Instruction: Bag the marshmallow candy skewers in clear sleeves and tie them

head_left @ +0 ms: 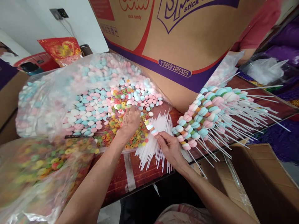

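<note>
My right hand [170,147] pinches a candy stick [152,129] strung with small pastel pieces; its far end points up and left. Bent over the pile of small coloured gummy rings [113,132], my left hand [132,119] has its fingers curled down; what they hold, if anything, is hidden. Pink, blue and white round candies [88,109] lie behind and left of that hand in a large clear plastic bag [46,90]. Below and beside my right hand is a fan of plain white sticks [149,152]. Right of it lies a heap of filled candy sticks [212,109], their white ends pointing right.
A large printed cardboard box [168,46] stands behind the candies on the dark red table [116,183]. A second bag of gummy rings [42,174] lies at left. An open carton [263,180] sits below the right edge. Behind the box, another person's red sleeve [261,28] shows.
</note>
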The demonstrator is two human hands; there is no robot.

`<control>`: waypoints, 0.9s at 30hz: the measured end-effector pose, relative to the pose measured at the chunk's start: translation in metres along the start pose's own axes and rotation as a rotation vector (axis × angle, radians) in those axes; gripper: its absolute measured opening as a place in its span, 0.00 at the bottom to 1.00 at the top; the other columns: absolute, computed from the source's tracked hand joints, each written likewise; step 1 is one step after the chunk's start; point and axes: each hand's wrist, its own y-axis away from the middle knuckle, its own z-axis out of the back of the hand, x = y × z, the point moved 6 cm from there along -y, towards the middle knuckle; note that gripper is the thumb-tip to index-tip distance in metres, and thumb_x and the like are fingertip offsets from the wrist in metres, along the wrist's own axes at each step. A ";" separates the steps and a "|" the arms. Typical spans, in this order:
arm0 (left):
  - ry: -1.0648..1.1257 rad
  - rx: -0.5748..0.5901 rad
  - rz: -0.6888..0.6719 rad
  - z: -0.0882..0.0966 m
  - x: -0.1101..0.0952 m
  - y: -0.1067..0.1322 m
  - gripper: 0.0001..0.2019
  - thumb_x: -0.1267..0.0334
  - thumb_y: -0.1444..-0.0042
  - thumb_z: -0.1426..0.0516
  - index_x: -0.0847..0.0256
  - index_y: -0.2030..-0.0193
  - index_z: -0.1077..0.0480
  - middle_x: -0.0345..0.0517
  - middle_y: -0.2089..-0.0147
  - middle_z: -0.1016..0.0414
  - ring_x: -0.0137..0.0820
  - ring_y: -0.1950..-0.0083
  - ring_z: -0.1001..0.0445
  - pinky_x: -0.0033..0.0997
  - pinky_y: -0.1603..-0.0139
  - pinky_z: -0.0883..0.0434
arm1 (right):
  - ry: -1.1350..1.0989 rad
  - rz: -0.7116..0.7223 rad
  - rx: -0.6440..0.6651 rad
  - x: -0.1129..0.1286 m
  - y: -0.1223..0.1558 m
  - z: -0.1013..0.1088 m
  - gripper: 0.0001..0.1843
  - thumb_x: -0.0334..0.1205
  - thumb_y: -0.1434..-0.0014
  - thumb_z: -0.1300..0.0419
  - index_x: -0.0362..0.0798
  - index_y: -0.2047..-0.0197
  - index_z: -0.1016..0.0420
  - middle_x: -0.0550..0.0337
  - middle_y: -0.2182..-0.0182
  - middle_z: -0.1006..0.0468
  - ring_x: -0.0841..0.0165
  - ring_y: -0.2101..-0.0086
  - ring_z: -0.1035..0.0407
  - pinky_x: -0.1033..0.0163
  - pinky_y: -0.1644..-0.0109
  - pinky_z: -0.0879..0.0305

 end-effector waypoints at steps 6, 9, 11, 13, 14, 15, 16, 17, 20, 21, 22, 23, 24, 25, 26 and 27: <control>0.033 -0.099 -0.009 0.007 0.006 0.003 0.12 0.71 0.41 0.48 0.64 0.54 0.26 0.62 0.50 0.28 0.51 0.46 0.30 0.46 0.48 0.31 | 0.001 -0.002 0.007 0.001 0.001 0.000 0.15 0.47 0.33 0.47 0.48 0.67 0.29 0.68 0.78 0.42 0.73 0.76 0.47 0.67 0.72 0.50; 0.108 -0.104 -0.074 0.004 0.003 -0.001 0.08 0.70 0.40 0.46 0.63 0.57 0.27 0.58 0.55 0.25 0.49 0.46 0.32 0.45 0.46 0.32 | -0.006 -0.005 0.008 -0.001 0.000 -0.001 0.15 0.48 0.33 0.47 0.48 0.66 0.29 0.68 0.78 0.42 0.73 0.75 0.47 0.67 0.73 0.50; 0.130 -0.060 -0.106 -0.001 0.000 -0.004 0.07 0.69 0.40 0.46 0.62 0.56 0.29 0.56 0.58 0.25 0.48 0.47 0.31 0.43 0.49 0.32 | -0.006 -0.004 0.008 -0.002 0.000 -0.002 0.16 0.48 0.32 0.47 0.48 0.67 0.29 0.68 0.78 0.42 0.73 0.75 0.47 0.67 0.72 0.50; 0.105 -0.022 -0.131 -0.005 -0.003 -0.006 0.08 0.71 0.40 0.47 0.62 0.55 0.30 0.56 0.57 0.25 0.47 0.48 0.30 0.42 0.50 0.32 | -0.006 -0.003 0.007 -0.002 0.000 -0.002 0.16 0.48 0.32 0.47 0.48 0.67 0.30 0.67 0.78 0.42 0.73 0.75 0.47 0.66 0.72 0.50; 0.085 -0.013 -0.147 -0.006 -0.005 -0.006 0.09 0.72 0.40 0.48 0.63 0.54 0.31 0.57 0.56 0.25 0.47 0.48 0.30 0.41 0.50 0.32 | -0.005 -0.002 0.006 -0.002 0.000 -0.002 0.16 0.48 0.32 0.47 0.48 0.68 0.30 0.67 0.78 0.42 0.73 0.75 0.47 0.66 0.72 0.50; 0.069 -0.011 -0.159 -0.007 -0.006 -0.006 0.10 0.73 0.40 0.49 0.63 0.53 0.31 0.58 0.55 0.25 0.46 0.49 0.29 0.41 0.50 0.33 | -0.005 -0.001 0.005 -0.002 0.000 -0.002 0.16 0.48 0.32 0.48 0.48 0.68 0.30 0.67 0.78 0.42 0.73 0.75 0.47 0.66 0.72 0.50; 0.063 -0.015 -0.158 -0.006 -0.007 -0.007 0.11 0.74 0.40 0.49 0.64 0.53 0.32 0.59 0.54 0.25 0.46 0.49 0.29 0.41 0.50 0.33 | -0.006 -0.001 0.005 -0.003 0.000 -0.001 0.16 0.48 0.32 0.48 0.48 0.68 0.31 0.67 0.78 0.42 0.73 0.75 0.47 0.66 0.72 0.50; 0.074 -0.024 -0.141 -0.005 -0.006 -0.007 0.11 0.74 0.41 0.50 0.65 0.52 0.32 0.60 0.55 0.25 0.46 0.51 0.28 0.40 0.52 0.33 | -0.007 -0.001 0.003 -0.003 0.001 -0.001 0.16 0.48 0.32 0.48 0.48 0.68 0.31 0.68 0.78 0.42 0.73 0.75 0.47 0.66 0.72 0.50; 0.259 -0.086 -0.037 0.001 0.003 -0.007 0.12 0.72 0.42 0.48 0.64 0.51 0.32 0.54 0.59 0.25 0.39 0.60 0.27 0.34 0.63 0.34 | -0.021 0.001 -0.010 -0.003 0.001 -0.001 0.16 0.48 0.32 0.47 0.48 0.68 0.31 0.68 0.78 0.42 0.73 0.75 0.47 0.66 0.72 0.50; 0.365 -0.100 -0.001 0.002 0.007 -0.007 0.12 0.70 0.42 0.48 0.62 0.52 0.32 0.50 0.62 0.25 0.36 0.64 0.28 0.32 0.66 0.35 | -0.031 0.004 -0.018 -0.003 0.001 0.000 0.16 0.48 0.32 0.47 0.48 0.68 0.31 0.68 0.78 0.42 0.73 0.75 0.47 0.66 0.72 0.50; 0.479 -0.100 0.020 0.002 0.009 -0.006 0.12 0.69 0.43 0.47 0.61 0.52 0.31 0.46 0.65 0.26 0.34 0.67 0.30 0.30 0.68 0.36 | -0.042 0.007 -0.026 -0.003 0.001 0.000 0.16 0.48 0.32 0.47 0.48 0.68 0.31 0.68 0.78 0.41 0.73 0.75 0.46 0.66 0.71 0.50; 0.586 -0.081 0.031 0.001 0.010 -0.004 0.11 0.68 0.44 0.47 0.60 0.54 0.31 0.43 0.68 0.27 0.32 0.69 0.31 0.29 0.70 0.37 | -0.053 0.009 -0.033 -0.003 0.001 0.001 0.16 0.48 0.32 0.47 0.48 0.68 0.31 0.68 0.78 0.41 0.73 0.75 0.46 0.66 0.71 0.50; 0.676 -0.041 0.032 -0.001 0.010 -0.002 0.10 0.67 0.45 0.47 0.60 0.56 0.30 0.40 0.71 0.28 0.30 0.71 0.32 0.28 0.71 0.38 | -0.062 0.011 -0.040 -0.002 0.001 0.001 0.16 0.48 0.32 0.47 0.48 0.69 0.31 0.68 0.78 0.41 0.73 0.75 0.46 0.65 0.71 0.50; 0.747 0.013 0.023 -0.004 0.010 0.000 0.09 0.66 0.46 0.47 0.60 0.59 0.29 0.39 0.73 0.30 0.29 0.73 0.34 0.28 0.72 0.39 | -0.069 0.012 -0.047 -0.002 0.001 0.001 0.16 0.48 0.32 0.47 0.48 0.69 0.31 0.68 0.78 0.41 0.73 0.75 0.46 0.65 0.71 0.50; 0.807 0.060 0.007 -0.006 0.009 0.003 0.07 0.65 0.46 0.46 0.61 0.62 0.28 0.38 0.74 0.31 0.29 0.74 0.35 0.28 0.72 0.40 | -0.072 0.012 -0.056 -0.002 0.001 0.002 0.16 0.48 0.32 0.47 0.48 0.69 0.31 0.68 0.78 0.41 0.73 0.75 0.46 0.65 0.71 0.50; 0.861 0.082 -0.002 -0.007 0.009 0.006 0.07 0.65 0.47 0.46 0.61 0.65 0.28 0.38 0.75 0.32 0.28 0.74 0.36 0.28 0.72 0.40 | -0.074 0.011 -0.063 -0.002 0.001 0.002 0.16 0.47 0.32 0.47 0.48 0.70 0.32 0.68 0.78 0.41 0.73 0.76 0.46 0.65 0.72 0.50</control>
